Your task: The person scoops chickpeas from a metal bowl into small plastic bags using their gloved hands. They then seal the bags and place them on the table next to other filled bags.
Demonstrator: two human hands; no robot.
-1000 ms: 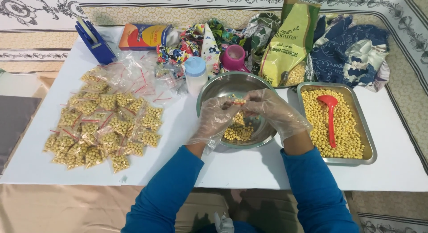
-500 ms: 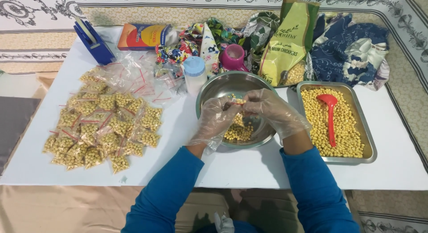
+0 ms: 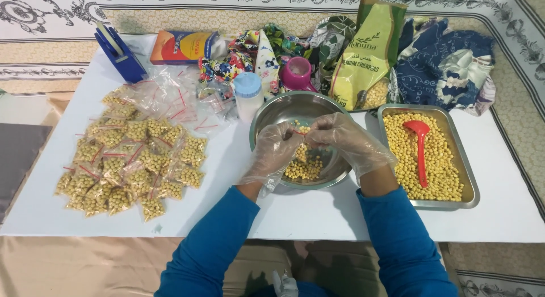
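Fingers of both gloved hands, left hand and right hand, pinch shut on a small chickpea bag (barely visible) over the steel bowl on the bench; a tray of chickpeas sits right, filled packets left.

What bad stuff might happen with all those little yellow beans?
The small bag pinched between the left hand and right hand might slip or open, though spilled chickpeas would likely land in the steel bowl below. The loose plastic gloves could make gripping harder. The red scoop lies in the full tray near the right elbow; a bump might scatter chickpeas.
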